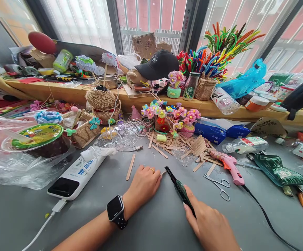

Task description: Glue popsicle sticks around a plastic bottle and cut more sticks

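My left hand, with a ring and a smartwatch on that arm, rests low over the grey table. Its fingers are closed on a thin wooden craft stick, of which only a short tip shows. In my right hand is a dark green and black utility knife, its black blade pointing up and left. The blade's tip is close to the stick's tip; I cannot tell whether they touch. A loose craft stick lies just left of my left hand.
A pile of craft sticks lies ahead. On the right are small scissors and a pink glue gun with a black cord. To the left are a white power bank with a cable and a lidded bowl in plastic wrap.
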Demonstrator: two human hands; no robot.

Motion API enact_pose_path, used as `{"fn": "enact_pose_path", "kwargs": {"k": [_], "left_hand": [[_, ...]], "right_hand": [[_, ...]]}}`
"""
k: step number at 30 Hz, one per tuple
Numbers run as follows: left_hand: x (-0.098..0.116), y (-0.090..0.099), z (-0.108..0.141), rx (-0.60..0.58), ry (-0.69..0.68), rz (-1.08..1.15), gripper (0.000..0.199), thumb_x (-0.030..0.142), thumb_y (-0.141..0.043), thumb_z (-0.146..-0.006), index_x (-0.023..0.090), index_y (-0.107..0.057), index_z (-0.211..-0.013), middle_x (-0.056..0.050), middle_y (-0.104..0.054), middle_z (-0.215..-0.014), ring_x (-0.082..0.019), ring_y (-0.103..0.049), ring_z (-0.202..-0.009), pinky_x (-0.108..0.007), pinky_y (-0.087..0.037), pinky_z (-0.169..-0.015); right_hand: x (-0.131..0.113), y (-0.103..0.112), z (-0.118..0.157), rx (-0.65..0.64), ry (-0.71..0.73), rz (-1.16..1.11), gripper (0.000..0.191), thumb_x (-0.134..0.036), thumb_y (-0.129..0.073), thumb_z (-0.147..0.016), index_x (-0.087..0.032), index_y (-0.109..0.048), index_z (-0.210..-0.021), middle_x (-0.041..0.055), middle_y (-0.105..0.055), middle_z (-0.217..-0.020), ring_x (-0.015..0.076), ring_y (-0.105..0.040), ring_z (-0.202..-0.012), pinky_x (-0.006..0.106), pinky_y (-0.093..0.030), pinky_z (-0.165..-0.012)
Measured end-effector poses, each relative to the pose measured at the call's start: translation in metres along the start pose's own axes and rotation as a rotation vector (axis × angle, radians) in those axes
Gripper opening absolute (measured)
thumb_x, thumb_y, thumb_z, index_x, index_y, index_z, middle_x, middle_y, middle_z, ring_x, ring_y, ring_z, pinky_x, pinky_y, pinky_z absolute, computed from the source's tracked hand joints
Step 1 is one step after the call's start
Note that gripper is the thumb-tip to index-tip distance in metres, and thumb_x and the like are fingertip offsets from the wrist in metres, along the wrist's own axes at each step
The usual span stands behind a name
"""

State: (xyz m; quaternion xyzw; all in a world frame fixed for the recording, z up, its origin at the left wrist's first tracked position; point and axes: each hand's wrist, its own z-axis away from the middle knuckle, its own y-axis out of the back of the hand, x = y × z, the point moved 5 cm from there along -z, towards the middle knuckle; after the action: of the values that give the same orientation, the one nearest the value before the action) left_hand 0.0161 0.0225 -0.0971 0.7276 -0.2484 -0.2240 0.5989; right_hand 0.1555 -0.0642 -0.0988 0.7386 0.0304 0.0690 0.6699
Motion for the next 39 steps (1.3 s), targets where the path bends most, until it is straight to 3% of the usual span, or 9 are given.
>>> {"fn": "enact_pose_path", "kwargs": {"k": [16, 39], "left_hand": [[0.001, 0.0, 0.0, 0.004, -0.02, -0.017, 0.026, 0.023, -0.03, -0.084, 0.018, -0.049, -0.067, -0.003, -0.052, -0.064, -0.015, -0.046, -0.059, -0.029, -0.024, -0.055], [0.0, -0.002, -0.001, 0.008, -0.005, -0.003, 0.022, 0.023, -0.032, -0.083, 0.018, -0.048, -0.069, -0.001, -0.055, -0.066, -0.017, -0.049, -0.062, -0.029, -0.027, -0.057]], "right_hand": [[-0.004, 0.002, -0.002, 0.098, 0.043, 0.032, 0.041, -0.024, -0.041, -0.079, -0.018, -0.039, -0.12, -0.0061, -0.058, -0.054, 0.0114, -0.054, -0.038, 0.023, -0.033, -0.031], [-0.006, 0.008, -0.023, -0.015, -0.062, 0.003, 0.039, -0.022, -0.043, -0.077, -0.02, -0.043, -0.116, 0.0004, -0.062, -0.064, 0.015, -0.058, -0.045, 0.023, -0.037, -0.034]]}}
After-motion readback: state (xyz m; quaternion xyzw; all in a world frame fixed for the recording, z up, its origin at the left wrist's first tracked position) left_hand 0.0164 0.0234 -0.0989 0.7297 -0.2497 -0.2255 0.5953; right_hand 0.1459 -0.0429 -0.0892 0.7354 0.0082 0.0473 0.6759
